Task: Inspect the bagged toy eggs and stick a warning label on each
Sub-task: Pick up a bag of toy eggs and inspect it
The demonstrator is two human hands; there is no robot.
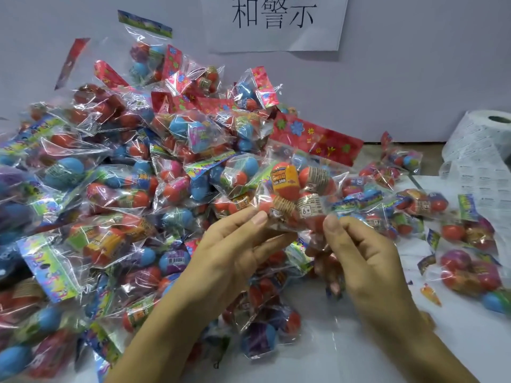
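Both of my hands are on one clear bag of toy eggs (297, 194), lifted just above the heap. My left hand (232, 252) takes its lower left edge, thumb on top and fingers (273, 244) curled beneath the plastic. My right hand (367, 261) pinches the lower right edge between thumb and bent forefinger. Inside the bag sit red-orange eggs with printed wraps, one marked 6+, and its red flowered header card (315, 139) points up and away from me.

Left of my hands, a deep pile of bagged eggs (116, 175) covers the bench to the frame's left edge and climbs against the grey wall (401, 78). To the right, a thinner scatter of bags (467, 261) lies near the roll of warning labels (481, 145), whose strip trails down toward them. Bare white bench (456, 349) shows at lower right, beside my right wrist, and in a narrow patch between my forearms. A paper sign (273, 20) with Chinese characters hangs on the wall above.
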